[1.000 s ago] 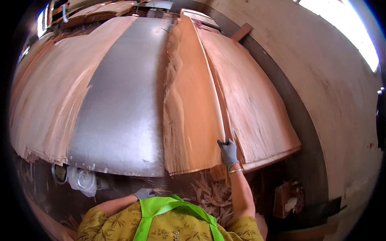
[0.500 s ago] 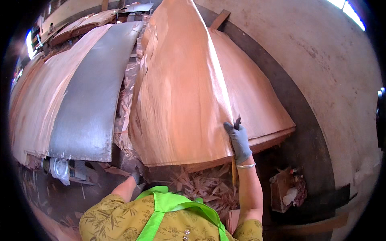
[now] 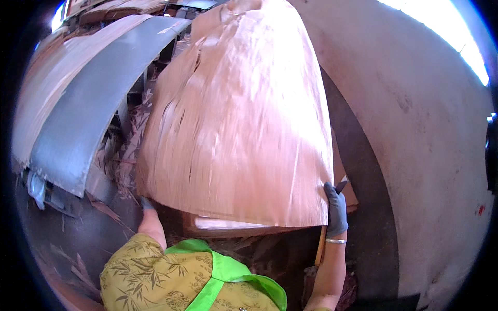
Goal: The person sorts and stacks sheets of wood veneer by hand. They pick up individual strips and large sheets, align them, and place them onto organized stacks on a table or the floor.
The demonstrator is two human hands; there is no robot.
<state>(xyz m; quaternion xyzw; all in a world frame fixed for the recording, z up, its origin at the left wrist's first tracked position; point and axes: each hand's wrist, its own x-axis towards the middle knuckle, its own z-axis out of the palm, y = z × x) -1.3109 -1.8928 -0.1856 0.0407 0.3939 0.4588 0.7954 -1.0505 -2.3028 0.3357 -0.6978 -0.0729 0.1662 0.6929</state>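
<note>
A large, thin sheet of wood veneer, pale reddish-brown with several splits on its left side, is lifted and bowed in front of me. My right hand, in a grey glove with a bangle at the wrist, grips its near right edge, thumb on top. The same hand holds a thin tool; its dark tip sticks up past the fingers and its yellowish handle hangs below. At the near left corner, my gloved left hand is closed on the sheet, fingers mostly hidden beneath it.
A veneer stack shows beneath the sheet. Left stands another stack with a grey metal-like sheet along it. Veneer scraps litter the gap between. A pale wall rises on the right.
The sheet has come up off the stack and spread wider, its near right corner moving right and nearer. My left hand has risen to its left corner. My view has shifted right.
</note>
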